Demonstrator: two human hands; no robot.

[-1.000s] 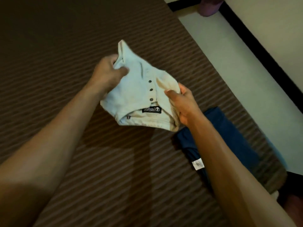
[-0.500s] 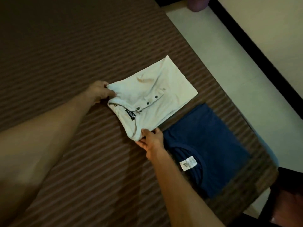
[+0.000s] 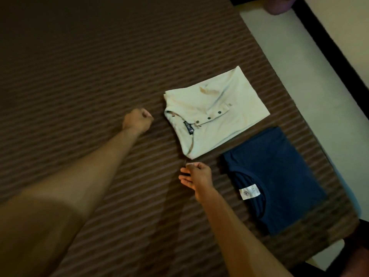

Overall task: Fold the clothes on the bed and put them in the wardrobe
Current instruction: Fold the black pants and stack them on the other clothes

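A folded white polo shirt [image 3: 217, 110] with dark buttons lies flat on the brown striped bed [image 3: 79, 76]. Just below and to its right lies a folded dark blue shirt [image 3: 279, 172] with a white label at its neck. My left hand [image 3: 137, 120] hovers a little left of the white shirt's collar, fingers curled into a fist, holding nothing. My right hand [image 3: 196, 175] is just below the white shirt's near corner, fingers loosely curled, touching neither shirt.
The bed's right edge runs diagonally past both shirts, with pale floor [image 3: 299, 66] beyond it. A black skirting board [image 3: 329, 43] lines the wall. A purple object [image 3: 279, 7] stands on the floor at the top. Something dark sits at the bottom right corner [image 3: 357, 254].
Both hands held the white shirt in the air, laid it flat on the bed beside the blue shirt, then let go and drew back from it.
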